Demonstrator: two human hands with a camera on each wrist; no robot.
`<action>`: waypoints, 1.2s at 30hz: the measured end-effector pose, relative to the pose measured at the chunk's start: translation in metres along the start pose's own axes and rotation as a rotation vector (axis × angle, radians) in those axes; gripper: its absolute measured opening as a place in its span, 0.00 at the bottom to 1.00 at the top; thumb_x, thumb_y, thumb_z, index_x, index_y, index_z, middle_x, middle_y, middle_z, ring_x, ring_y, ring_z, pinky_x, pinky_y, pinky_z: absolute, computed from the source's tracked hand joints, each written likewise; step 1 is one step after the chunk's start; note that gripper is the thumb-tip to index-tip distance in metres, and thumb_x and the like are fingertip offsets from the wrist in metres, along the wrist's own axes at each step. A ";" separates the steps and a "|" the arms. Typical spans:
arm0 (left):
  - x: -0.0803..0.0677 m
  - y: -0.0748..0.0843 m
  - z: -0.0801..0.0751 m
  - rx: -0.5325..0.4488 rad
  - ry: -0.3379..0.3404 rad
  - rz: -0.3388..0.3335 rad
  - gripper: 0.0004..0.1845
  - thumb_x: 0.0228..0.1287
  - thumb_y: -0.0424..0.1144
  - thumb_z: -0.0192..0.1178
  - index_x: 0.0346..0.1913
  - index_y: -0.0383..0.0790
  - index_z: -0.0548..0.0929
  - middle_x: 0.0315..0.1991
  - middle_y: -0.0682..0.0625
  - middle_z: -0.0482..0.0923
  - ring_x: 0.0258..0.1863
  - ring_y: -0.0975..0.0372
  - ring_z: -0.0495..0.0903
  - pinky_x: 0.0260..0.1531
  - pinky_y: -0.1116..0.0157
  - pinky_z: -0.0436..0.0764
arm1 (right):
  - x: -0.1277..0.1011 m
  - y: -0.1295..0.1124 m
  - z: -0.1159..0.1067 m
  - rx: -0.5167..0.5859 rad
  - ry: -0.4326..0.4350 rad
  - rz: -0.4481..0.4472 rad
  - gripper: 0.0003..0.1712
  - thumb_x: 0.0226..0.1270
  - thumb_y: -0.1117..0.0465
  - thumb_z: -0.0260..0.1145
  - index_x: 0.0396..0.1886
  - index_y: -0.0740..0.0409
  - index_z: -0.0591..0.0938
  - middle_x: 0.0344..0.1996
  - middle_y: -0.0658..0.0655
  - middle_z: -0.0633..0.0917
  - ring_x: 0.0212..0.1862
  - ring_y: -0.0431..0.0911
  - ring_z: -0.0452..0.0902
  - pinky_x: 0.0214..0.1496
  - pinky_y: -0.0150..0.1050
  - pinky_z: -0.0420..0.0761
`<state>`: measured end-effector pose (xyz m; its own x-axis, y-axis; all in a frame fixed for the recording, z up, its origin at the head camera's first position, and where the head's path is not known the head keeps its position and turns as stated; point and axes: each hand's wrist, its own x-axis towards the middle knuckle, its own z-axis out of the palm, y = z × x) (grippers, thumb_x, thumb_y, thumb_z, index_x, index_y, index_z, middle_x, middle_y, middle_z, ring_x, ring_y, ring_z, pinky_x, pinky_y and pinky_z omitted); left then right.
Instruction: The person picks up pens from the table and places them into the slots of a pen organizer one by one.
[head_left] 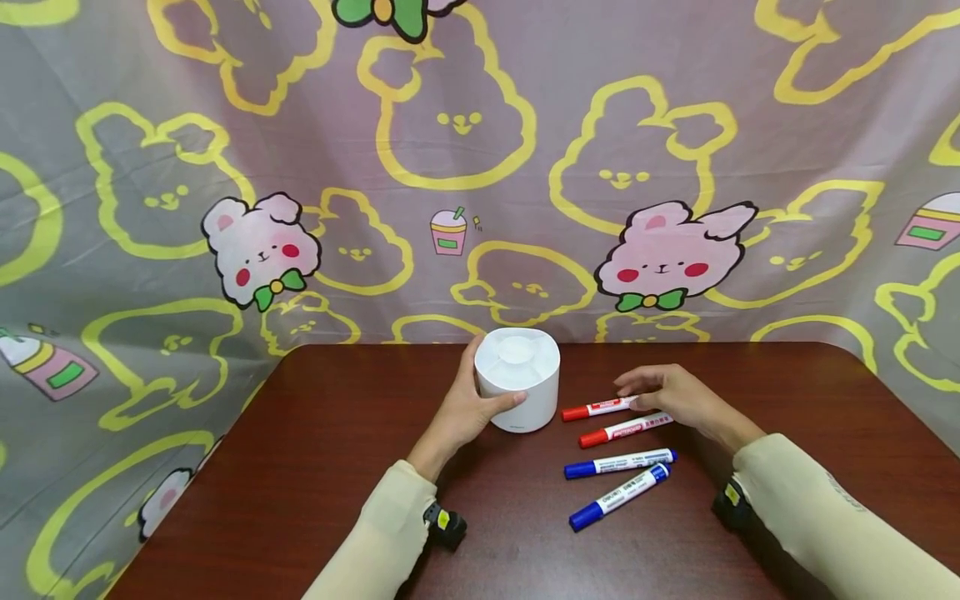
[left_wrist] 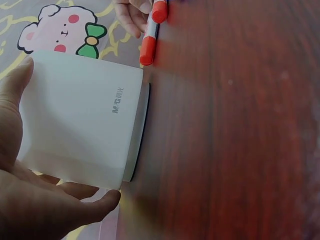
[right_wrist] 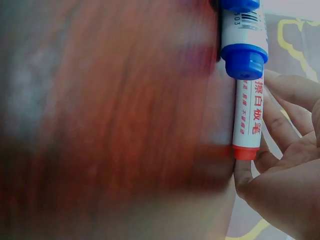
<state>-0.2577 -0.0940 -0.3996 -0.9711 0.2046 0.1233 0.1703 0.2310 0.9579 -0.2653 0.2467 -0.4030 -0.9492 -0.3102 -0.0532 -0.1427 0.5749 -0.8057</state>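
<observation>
A white round pen holder [head_left: 519, 379] stands on the dark wooden table [head_left: 337, 467]. My left hand [head_left: 471, 408] grips its left side, thumb across the front and fingers round the back; the left wrist view shows the holder [left_wrist: 85, 120] against my palm [left_wrist: 30, 200]. Right of it lie two red markers [head_left: 596, 409] [head_left: 622, 431] and two blue markers [head_left: 618, 462] [head_left: 618, 497]. My right hand [head_left: 663, 392] lies over the red markers' tail ends. In the right wrist view its fingers [right_wrist: 285, 150] and thumb pinch a red marker [right_wrist: 247, 120], with a blue marker's end [right_wrist: 243, 60] beside it.
A cartoon-rabbit cloth [head_left: 450, 167] hangs behind the table and drapes down its left side. The table's rounded back corners sit at far left and far right. Bare wood lies left of the holder and right of the markers.
</observation>
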 end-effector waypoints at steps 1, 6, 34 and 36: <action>0.000 0.000 0.000 -0.003 0.001 0.001 0.60 0.59 0.39 0.79 0.85 0.51 0.47 0.79 0.42 0.61 0.78 0.47 0.62 0.78 0.40 0.57 | 0.001 0.000 0.000 0.000 -0.002 0.001 0.21 0.68 0.67 0.69 0.60 0.65 0.85 0.50 0.63 0.89 0.51 0.51 0.83 0.51 0.40 0.79; 0.000 0.000 -0.001 0.006 0.001 0.000 0.59 0.60 0.40 0.78 0.85 0.51 0.47 0.79 0.42 0.61 0.77 0.47 0.62 0.77 0.39 0.58 | 0.004 0.003 0.000 0.000 -0.004 0.011 0.20 0.67 0.69 0.68 0.59 0.65 0.86 0.48 0.62 0.90 0.51 0.51 0.81 0.51 0.41 0.78; -0.001 -0.002 0.000 0.013 0.008 -0.001 0.57 0.61 0.41 0.77 0.84 0.58 0.49 0.77 0.43 0.63 0.76 0.47 0.64 0.76 0.39 0.59 | 0.004 0.007 -0.002 -0.017 0.057 0.021 0.13 0.67 0.70 0.69 0.50 0.63 0.89 0.49 0.62 0.90 0.49 0.48 0.81 0.48 0.38 0.79; -0.001 -0.003 0.000 0.014 0.007 -0.001 0.57 0.61 0.41 0.78 0.84 0.58 0.49 0.77 0.42 0.63 0.76 0.47 0.64 0.76 0.39 0.59 | 0.003 0.007 -0.003 -0.018 0.075 0.031 0.12 0.67 0.69 0.70 0.49 0.62 0.90 0.50 0.63 0.90 0.51 0.50 0.80 0.49 0.39 0.78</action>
<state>-0.2574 -0.0944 -0.4022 -0.9724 0.1978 0.1240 0.1715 0.2447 0.9543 -0.2703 0.2523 -0.4074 -0.9715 -0.2348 -0.0330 -0.1175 0.5974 -0.7933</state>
